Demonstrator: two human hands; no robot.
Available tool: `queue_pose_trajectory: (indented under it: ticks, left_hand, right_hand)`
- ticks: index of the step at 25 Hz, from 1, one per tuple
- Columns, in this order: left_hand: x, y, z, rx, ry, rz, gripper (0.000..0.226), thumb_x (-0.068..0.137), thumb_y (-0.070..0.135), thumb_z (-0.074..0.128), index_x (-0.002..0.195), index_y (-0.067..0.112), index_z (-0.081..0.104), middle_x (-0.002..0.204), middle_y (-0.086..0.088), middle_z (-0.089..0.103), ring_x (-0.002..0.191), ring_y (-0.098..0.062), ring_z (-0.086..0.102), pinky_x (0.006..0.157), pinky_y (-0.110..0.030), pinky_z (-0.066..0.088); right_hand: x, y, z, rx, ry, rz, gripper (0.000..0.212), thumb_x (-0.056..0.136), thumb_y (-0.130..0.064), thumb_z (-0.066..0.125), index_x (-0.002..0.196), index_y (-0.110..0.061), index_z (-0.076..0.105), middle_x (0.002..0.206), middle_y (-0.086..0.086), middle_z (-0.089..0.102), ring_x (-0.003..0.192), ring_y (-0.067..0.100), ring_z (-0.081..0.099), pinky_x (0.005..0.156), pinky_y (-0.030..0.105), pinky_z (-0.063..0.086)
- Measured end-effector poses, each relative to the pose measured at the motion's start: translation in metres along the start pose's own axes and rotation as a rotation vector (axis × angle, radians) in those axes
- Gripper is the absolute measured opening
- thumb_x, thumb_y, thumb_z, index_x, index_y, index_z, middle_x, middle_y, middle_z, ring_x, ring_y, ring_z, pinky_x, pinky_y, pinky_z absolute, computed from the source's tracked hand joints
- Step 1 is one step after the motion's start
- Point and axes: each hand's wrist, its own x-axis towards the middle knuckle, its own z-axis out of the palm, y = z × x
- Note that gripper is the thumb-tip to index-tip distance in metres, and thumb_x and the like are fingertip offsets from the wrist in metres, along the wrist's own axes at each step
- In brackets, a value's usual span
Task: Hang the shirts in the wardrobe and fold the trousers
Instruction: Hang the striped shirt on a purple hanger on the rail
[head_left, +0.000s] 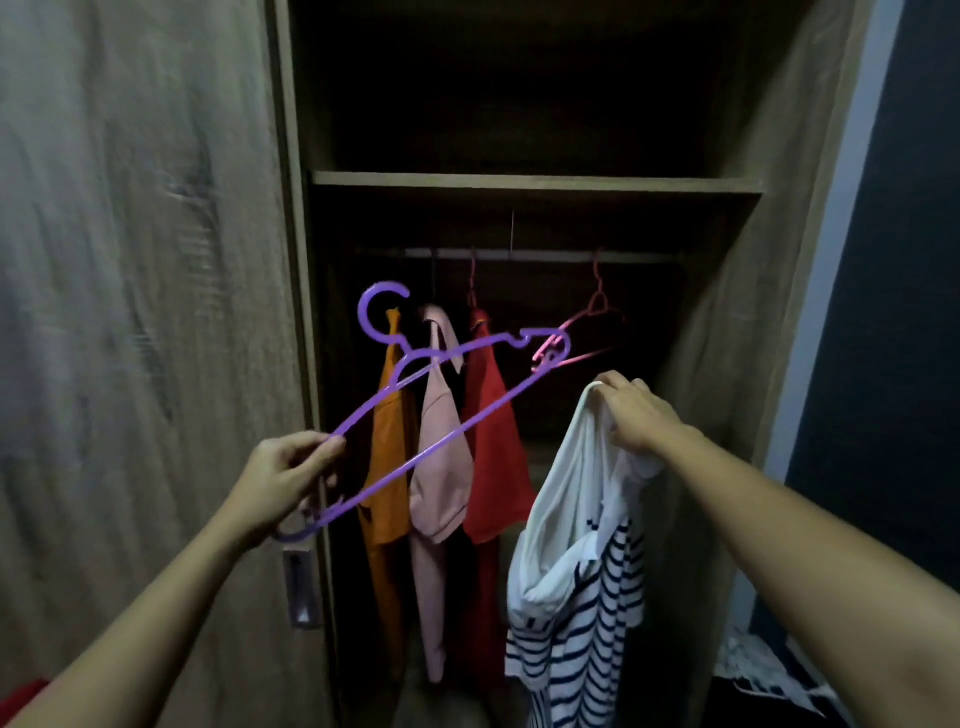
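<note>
Left hand (291, 478) pinches lower end of purple plastic hanger (467, 422). Hanger's long axis slants from lower left up to centre, free end towards right hand (641, 415). Right hand grips bunched top of white navy-striped shirt (582, 597), centre right, hanging. Shirt just right of hanger tip, apart. Wardrobe rail (519, 254) above, behind both.

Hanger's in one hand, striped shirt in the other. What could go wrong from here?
1. The striped shirt hangs bunched from the right hand, so threading the purple hanger, pinched at one end by the left hand, may snag.
2. The hanger's far tip overlaps the empty pink hanger in this view; they could tangle.
</note>
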Motion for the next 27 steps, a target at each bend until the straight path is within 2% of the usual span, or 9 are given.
queue_pose_trajectory:
  ticks: [3, 8, 12, 14, 17, 20, 22, 24, 27]
  left_hand:
    - [-0.026, -0.005, -0.04, -0.038, -0.128, -0.053, 0.051, 0.062, 0.07, 0.067, 0.073, 0.021, 0.071, 0.05, -0.003, 0.057, 0.032, -0.013, 0.04, 0.035, -0.012, 0.031]
    - [-0.035, -0.003, -0.03, 0.052, -0.245, 0.008, 0.017, 0.085, 0.018, 0.065, 0.072, 0.025, 0.073, 0.048, -0.002, 0.058, 0.035, -0.01, 0.046, 0.037, -0.015, 0.034]
    - [-0.047, -0.005, -0.002, 0.042, -0.255, 0.114, 0.03, 0.083, 0.041, 0.066, 0.076, 0.012, 0.069, 0.058, -0.009, 0.064, 0.046, -0.012, 0.054, 0.047, -0.026, 0.041]
    - [-0.048, -0.004, 0.005, -0.001, -0.194, 0.143, 0.036, 0.08, 0.051, 0.063, 0.075, 0.016, 0.068, 0.055, -0.004, 0.062, 0.043, -0.009, 0.052, 0.045, -0.021, 0.038]
    - [-0.05, 0.012, 0.006, -0.126, -0.105, 0.184, 0.02, 0.088, 0.026, 0.061, 0.069, 0.025, 0.068, 0.051, -0.003, 0.059, 0.034, -0.008, 0.046, 0.038, -0.016, 0.034]
    - [-0.048, 0.031, -0.006, -0.087, -0.032, 0.304, 0.021, 0.091, 0.029, 0.058, 0.073, 0.032, 0.069, 0.053, 0.003, 0.062, 0.037, -0.004, 0.051, 0.04, -0.015, 0.039]
    - [-0.044, 0.037, -0.015, 0.223, 0.126, 0.443, 0.029, 0.088, 0.05, 0.05, 0.09, 0.028, 0.07, 0.069, 0.004, 0.069, 0.057, -0.006, 0.064, 0.054, -0.021, 0.048]
    - [-0.047, 0.032, -0.014, 0.563, 0.367, 0.524, 0.04, 0.087, 0.045, 0.048, 0.113, 0.019, 0.063, 0.099, -0.008, 0.068, 0.089, -0.024, 0.064, 0.076, -0.035, 0.048]
    - [-0.088, 0.016, 0.021, 0.502, 0.43, 0.734, 0.032, 0.082, 0.031, 0.056, 0.112, 0.021, 0.054, 0.119, -0.011, 0.044, 0.103, -0.028, 0.047, 0.085, -0.037, 0.038]
  right_hand:
    - [-0.01, -0.012, -0.007, 0.006, 0.005, 0.056, 0.051, 0.084, -0.003, 0.048, 0.133, -0.013, 0.039, 0.147, -0.002, 0.025, 0.121, 0.031, 0.038, 0.091, 0.044, 0.047]
    - [-0.026, -0.07, -0.014, -0.012, 0.006, -0.056, 0.042, 0.086, -0.005, 0.046, 0.127, -0.015, 0.044, 0.146, -0.004, 0.028, 0.114, 0.032, 0.041, 0.086, 0.043, 0.048]
    - [-0.047, -0.126, -0.038, 0.004, 0.075, -0.197, 0.045, 0.084, -0.005, 0.048, 0.128, -0.014, 0.044, 0.142, -0.003, 0.032, 0.111, 0.032, 0.041, 0.082, 0.043, 0.049]
    - [-0.058, -0.142, -0.058, 0.025, 0.145, -0.285, 0.049, 0.08, -0.009, 0.051, 0.128, -0.018, 0.046, 0.138, -0.003, 0.037, 0.106, 0.03, 0.043, 0.085, 0.041, 0.047]
    - [-0.07, -0.141, -0.085, 0.006, 0.235, -0.416, 0.047, 0.086, -0.038, 0.046, 0.132, -0.031, 0.045, 0.13, -0.008, 0.052, 0.107, 0.024, 0.045, 0.091, 0.038, 0.036]
    - [-0.065, -0.113, -0.107, -0.168, 0.337, -0.343, 0.083, 0.07, -0.083, 0.003, 0.123, -0.039, 0.049, 0.104, -0.004, 0.069, 0.103, 0.024, 0.059, 0.081, 0.036, 0.037]
    - [-0.061, -0.104, -0.107, -0.176, 0.353, -0.322, 0.1, 0.06, -0.088, -0.008, 0.095, -0.024, 0.061, 0.088, 0.006, 0.07, 0.091, 0.031, 0.064, 0.069, 0.034, 0.042]
    - [-0.063, -0.113, -0.103, -0.12, 0.419, -0.341, 0.084, 0.067, -0.081, 0.005, 0.076, -0.016, 0.058, 0.079, 0.01, 0.068, 0.083, 0.034, 0.064, 0.061, 0.033, 0.041]
    - [-0.064, -0.123, -0.099, 0.019, 0.491, -0.337, 0.067, 0.07, -0.076, 0.015, 0.066, -0.019, 0.05, 0.072, 0.008, 0.066, 0.079, 0.033, 0.063, 0.059, 0.029, 0.031]
